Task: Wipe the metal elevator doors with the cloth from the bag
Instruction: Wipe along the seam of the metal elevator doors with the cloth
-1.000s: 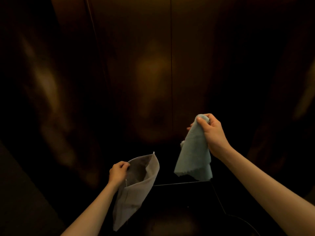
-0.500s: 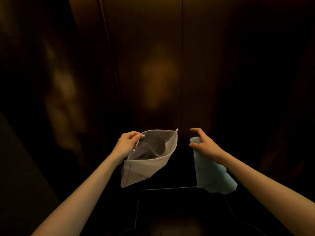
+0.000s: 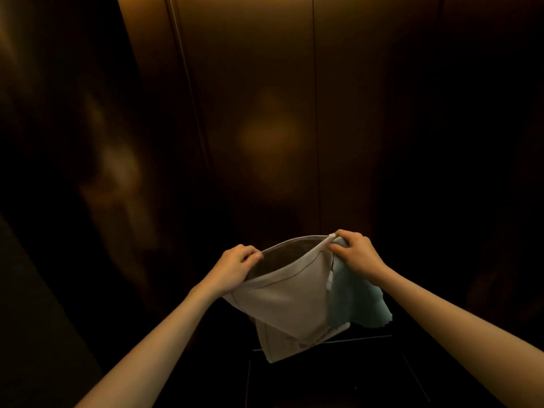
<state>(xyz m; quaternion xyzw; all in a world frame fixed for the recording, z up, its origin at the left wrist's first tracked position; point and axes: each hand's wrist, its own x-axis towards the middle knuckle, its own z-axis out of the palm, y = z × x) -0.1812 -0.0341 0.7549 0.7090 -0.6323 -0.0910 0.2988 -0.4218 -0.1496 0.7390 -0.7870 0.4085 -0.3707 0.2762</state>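
The bronze-toned metal elevator doors stand shut in front of me, their seam running down right of centre. A pale grey fabric bag hangs open-mouthed between my hands. My left hand grips the left side of the bag's rim. My right hand pinches the rim's right corner together with a light blue cloth, which hangs down outside the bag below that hand.
Dark reflective panels flank the doors on both sides. A dark floor with a thin pale outline lies below the bag. The light is dim.
My right hand, still holding the blue cloth, moved left and took hold of the bag's right rim corner. The bag came up and nearer, now stretched between both hands.
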